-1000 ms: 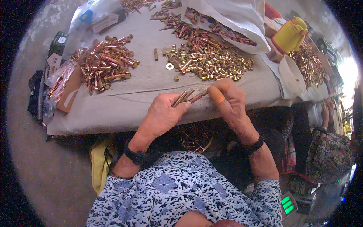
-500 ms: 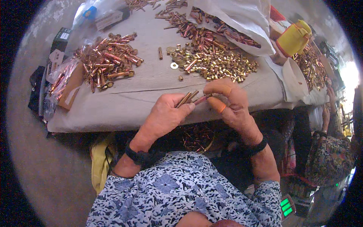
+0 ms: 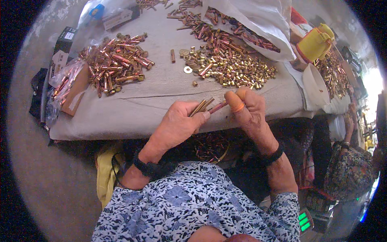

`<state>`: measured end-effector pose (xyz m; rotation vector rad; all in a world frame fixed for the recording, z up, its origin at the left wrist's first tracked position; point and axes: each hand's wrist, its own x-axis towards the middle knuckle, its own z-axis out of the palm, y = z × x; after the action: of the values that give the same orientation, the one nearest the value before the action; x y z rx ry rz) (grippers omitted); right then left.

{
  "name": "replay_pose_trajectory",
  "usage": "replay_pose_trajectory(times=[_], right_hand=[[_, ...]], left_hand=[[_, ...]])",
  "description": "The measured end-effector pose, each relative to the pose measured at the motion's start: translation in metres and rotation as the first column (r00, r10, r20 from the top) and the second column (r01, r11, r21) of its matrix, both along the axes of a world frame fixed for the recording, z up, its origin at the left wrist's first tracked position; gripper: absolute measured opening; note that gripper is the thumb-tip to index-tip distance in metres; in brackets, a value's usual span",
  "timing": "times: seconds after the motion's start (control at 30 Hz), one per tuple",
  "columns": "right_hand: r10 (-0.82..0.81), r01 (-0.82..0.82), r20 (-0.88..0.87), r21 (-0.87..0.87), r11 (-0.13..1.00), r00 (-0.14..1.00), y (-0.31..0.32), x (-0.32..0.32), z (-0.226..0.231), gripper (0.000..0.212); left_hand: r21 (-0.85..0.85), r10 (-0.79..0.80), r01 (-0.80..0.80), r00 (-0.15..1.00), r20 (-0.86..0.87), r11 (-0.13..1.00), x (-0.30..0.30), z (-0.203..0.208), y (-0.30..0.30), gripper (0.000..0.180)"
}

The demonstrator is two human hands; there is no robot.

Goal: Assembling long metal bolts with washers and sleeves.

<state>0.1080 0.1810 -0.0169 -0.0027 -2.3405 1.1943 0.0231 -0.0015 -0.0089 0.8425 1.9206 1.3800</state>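
Observation:
Several thin brass-coloured bolts [image 3: 200,107] are fanned out in my left hand [image 3: 175,123], which is closed round them above the table's near edge. One of them, a reddish bolt [image 3: 217,107], points right toward my right hand [image 3: 253,108]. Orange finger covers sit on the right thumb and index finger, and these pinch the far end of that bolt. Whether a small part is between the fingertips is hidden. Just beyond the hands lies a heap of small golden nuts or sleeves [image 3: 242,70], with a flat washer [image 3: 188,69] at its left side.
On the left is a pile of coppery bolts [image 3: 117,64] beside an open cardboard box [image 3: 76,90]. A white sack [image 3: 258,24] spills more bolts at the back. To the right stand a yellow container [image 3: 315,43] and a white bowl [image 3: 315,84]. Another person's arm [image 3: 348,127] shows far right.
The right thumb and index finger, apart around the bolt's end before, have closed together, with the thumb turned upward. My left hand has barely moved.

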Motion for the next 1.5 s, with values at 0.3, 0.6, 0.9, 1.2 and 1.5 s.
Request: replay_pose_trajectory(times=[0.3, 0.6, 0.9, 1.2, 1.5], right_hand=[[0.216, -0.209, -0.172, 0.062, 0.976, 0.961, -0.016, -0.027, 0.014, 0.017], [0.018, -0.018, 0.001, 0.081, 0.997, 1.000, -0.029, -0.062, 0.025, 0.016], [-0.008, 0.104, -0.129, 0.759, 0.642, 0.992, -0.026, -0.106, -0.005, 0.015], [0.005, 0.197, -0.347, 0.545, 0.815, 0.938, -0.032, -0.090, 0.001, 0.013], [0.075, 0.014, -0.322, 0.264, 0.965, 0.944, -0.051, -0.071, 0.001, 0.014]], left_hand=[[-0.027, 0.109, -0.105, 0.969, 0.223, 0.994, -0.010, 0.021, -0.015, 0.014], [0.045, 0.309, -0.306, 0.947, -0.086, 0.951, -0.032, 0.019, -0.036, 0.020], [0.190, 0.631, -0.602, 0.747, -0.209, 0.776, -0.074, 0.022, -0.071, 0.019], [0.018, 0.324, -0.326, 0.943, 0.074, 0.945, -0.034, 0.011, -0.030, 0.019], [0.036, 0.274, -0.273, 0.962, -0.012, 0.961, -0.026, 0.010, -0.019, 0.022]])
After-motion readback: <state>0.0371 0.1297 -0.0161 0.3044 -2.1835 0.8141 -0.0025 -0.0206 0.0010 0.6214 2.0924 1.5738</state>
